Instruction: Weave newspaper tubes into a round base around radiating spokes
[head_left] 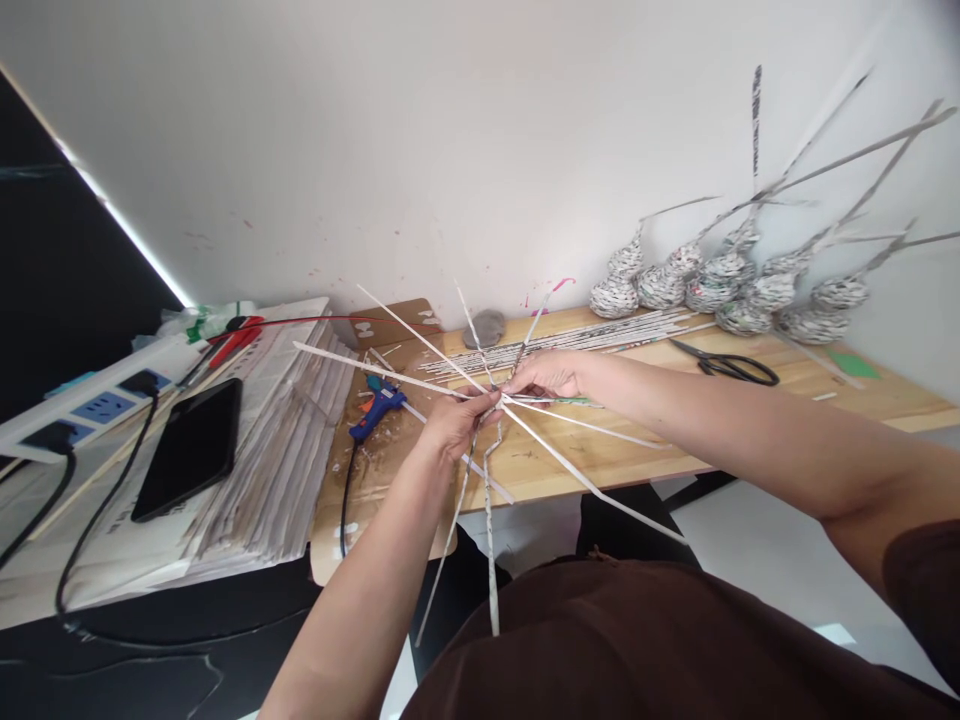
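Several rolled paper strips (559, 460) cross at one centre and spread outward like spokes, held above the front of the wooden table. My left hand (459, 420) pinches them at the left of the crossing, thumb on top. From the right, my right hand (545, 374) has its fingers closed on the strips close to the same centre. Two strips hang down toward my lap, one of them bent near the middle. The fingers hide the crossing itself in part.
A blue glue gun (377, 408) lies left on a brown board (330, 540). Behind are loose paper rolls (600, 335) and a grey stone (484, 329). Black scissors (724, 364) and several woven paper gourds (727, 280) stand right. Stacked newspapers (277, 440), a phone (191, 448) and a power strip (97, 405) are left.
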